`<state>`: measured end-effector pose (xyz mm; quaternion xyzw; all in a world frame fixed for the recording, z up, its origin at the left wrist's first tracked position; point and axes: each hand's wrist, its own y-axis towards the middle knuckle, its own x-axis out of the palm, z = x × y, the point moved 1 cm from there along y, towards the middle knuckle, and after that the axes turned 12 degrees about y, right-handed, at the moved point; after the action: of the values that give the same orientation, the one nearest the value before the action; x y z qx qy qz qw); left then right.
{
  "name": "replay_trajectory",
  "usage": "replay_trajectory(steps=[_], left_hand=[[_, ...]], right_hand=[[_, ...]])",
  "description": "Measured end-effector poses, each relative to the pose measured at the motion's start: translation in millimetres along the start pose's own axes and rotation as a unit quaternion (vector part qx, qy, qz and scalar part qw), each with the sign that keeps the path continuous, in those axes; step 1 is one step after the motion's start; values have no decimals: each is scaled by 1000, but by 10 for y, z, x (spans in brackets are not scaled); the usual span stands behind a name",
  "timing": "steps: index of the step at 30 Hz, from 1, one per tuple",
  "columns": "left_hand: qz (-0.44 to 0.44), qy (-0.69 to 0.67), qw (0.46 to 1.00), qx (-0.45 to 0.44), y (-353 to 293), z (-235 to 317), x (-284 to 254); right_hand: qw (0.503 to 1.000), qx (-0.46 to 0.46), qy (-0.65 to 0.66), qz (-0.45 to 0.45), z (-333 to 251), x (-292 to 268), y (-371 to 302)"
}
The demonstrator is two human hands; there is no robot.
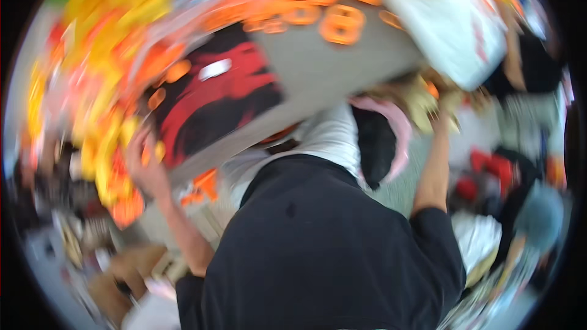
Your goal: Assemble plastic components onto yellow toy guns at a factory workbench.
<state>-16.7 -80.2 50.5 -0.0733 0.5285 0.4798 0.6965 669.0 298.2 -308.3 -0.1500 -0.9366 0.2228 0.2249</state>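
Motion blurs much of the view. My left hand [147,159] is by the left edge of a dark and red printed sheet [223,101] on the grey table. Its fingers look stretched and apart, with yellow and orange pieces [119,171] right beside them; no firm grip shows. My right hand [446,110] reaches out to the right, at a pale yellow-tan bundle [419,104] with a small orange spot. Its fingers are smeared, and I cannot make out whether they hold the bundle. A small white object [215,69] lies on the printed sheet.
Orange ring-like pieces [342,24] lie along the far side of the grey table [336,64]. Yellow and orange items [128,0] heap at the far left. A white bag [449,30] is at the far right. Other people [532,61] are on the right, near a pink-rimmed dark round thing [400,137].
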Motion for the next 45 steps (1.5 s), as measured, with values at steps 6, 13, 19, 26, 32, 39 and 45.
replay_trajectory(steps=[6, 13, 19, 26, 32, 39, 45], left_hand=[[130, 187, 973, 36, 270, -529, 1], [28, 443, 896, -30, 382, -907, 209], [-3, 285, 958, 31, 190, -575, 180], [-212, -25, 971, -105, 303, -516, 242], [-149, -437, 863, -207, 13, -753, 4], [-71, -470, 851, -221, -208, -912, -164], [-111, -369, 919, -77, 95, -76, -35]], right_hand=[[981, -29, -176, 71, 634, 427, -1029], [832, -385, -379, -126, 444, 2434, -3184], [721, -567, -326, -228, 188, 2976, -3328], [772, -362, -340, -396, 12, 4205, -3192], [798, -425, -345, -251, -255, 4431, -2800], [610, -527, -543, -235, -369, 4056, -2562], [755, -387, -336, -410, -449, 4458, -2755]])
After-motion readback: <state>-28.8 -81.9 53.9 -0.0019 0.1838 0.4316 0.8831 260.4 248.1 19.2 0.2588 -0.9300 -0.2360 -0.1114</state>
